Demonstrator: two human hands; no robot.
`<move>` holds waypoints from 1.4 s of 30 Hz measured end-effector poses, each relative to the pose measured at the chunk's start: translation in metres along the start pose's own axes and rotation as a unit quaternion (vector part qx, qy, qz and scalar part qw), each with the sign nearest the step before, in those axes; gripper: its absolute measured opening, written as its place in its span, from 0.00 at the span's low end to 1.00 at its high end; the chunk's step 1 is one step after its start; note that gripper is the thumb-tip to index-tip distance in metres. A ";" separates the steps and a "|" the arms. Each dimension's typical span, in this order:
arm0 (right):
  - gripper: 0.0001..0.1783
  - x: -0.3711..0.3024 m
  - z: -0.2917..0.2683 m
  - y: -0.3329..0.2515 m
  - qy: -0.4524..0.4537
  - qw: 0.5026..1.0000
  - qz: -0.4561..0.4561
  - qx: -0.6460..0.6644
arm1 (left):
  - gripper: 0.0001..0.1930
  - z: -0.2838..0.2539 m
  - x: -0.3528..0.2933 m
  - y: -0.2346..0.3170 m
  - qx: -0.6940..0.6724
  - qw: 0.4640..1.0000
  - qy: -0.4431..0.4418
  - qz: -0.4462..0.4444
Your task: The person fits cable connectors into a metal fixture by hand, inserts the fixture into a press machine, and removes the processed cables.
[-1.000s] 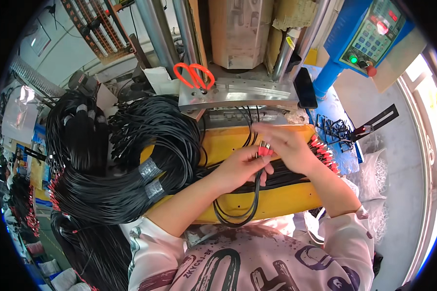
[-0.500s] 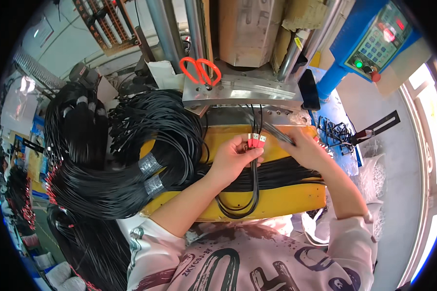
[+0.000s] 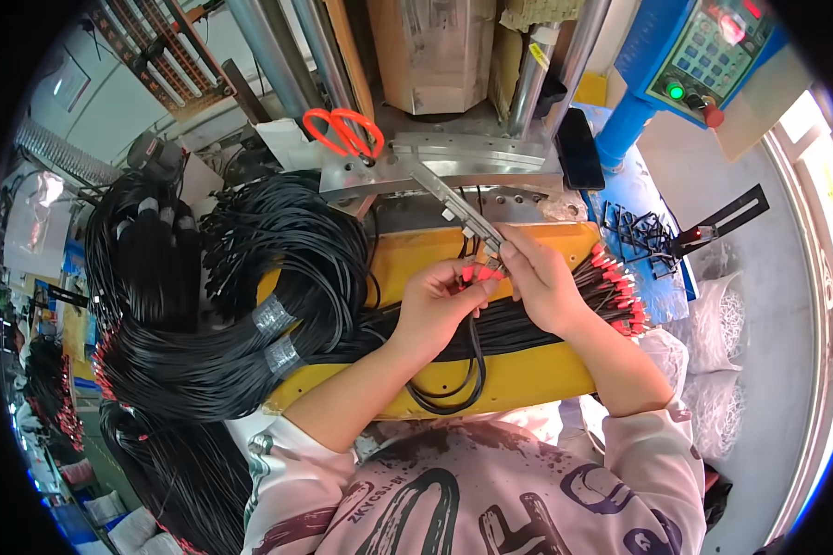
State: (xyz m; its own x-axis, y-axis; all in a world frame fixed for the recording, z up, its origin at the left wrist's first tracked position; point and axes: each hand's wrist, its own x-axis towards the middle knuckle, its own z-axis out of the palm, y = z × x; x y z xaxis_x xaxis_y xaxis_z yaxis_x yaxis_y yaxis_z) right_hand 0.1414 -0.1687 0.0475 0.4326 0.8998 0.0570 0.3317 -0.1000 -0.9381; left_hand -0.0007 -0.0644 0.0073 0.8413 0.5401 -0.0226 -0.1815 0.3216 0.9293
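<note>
Over the yellow board (image 3: 537, 370), I saw the left hand (image 3: 432, 307) pinching red plugs (image 3: 479, 273), the right hand (image 3: 543, 289) gripping a metal bar (image 3: 457, 207).

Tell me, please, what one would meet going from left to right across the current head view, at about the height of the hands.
Coiled black cables → left hand → right hand → fanned red-tipped cable ends → clear plastic bags.

Orange-handled scissors (image 3: 344, 136), black phone (image 3: 579, 150), blue control panel (image 3: 703, 67), 1 lit green button (image 3: 676, 91), 1 red knob (image 3: 713, 116)
</note>
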 end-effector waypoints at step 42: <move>0.26 -0.013 -0.017 0.009 0.005 0.984 -0.048 -0.173 | 0.11 -0.033 0.005 0.008 -0.137 0.984 0.038 -0.103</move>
State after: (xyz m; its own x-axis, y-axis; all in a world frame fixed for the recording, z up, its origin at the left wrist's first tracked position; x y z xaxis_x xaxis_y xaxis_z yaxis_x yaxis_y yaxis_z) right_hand 0.1528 -0.1879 0.0438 0.3926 0.9083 0.1445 0.6361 -0.1547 -0.7559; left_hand -0.0141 -0.0338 0.0022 0.8364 0.4938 -0.2378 -0.1499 0.6234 0.7674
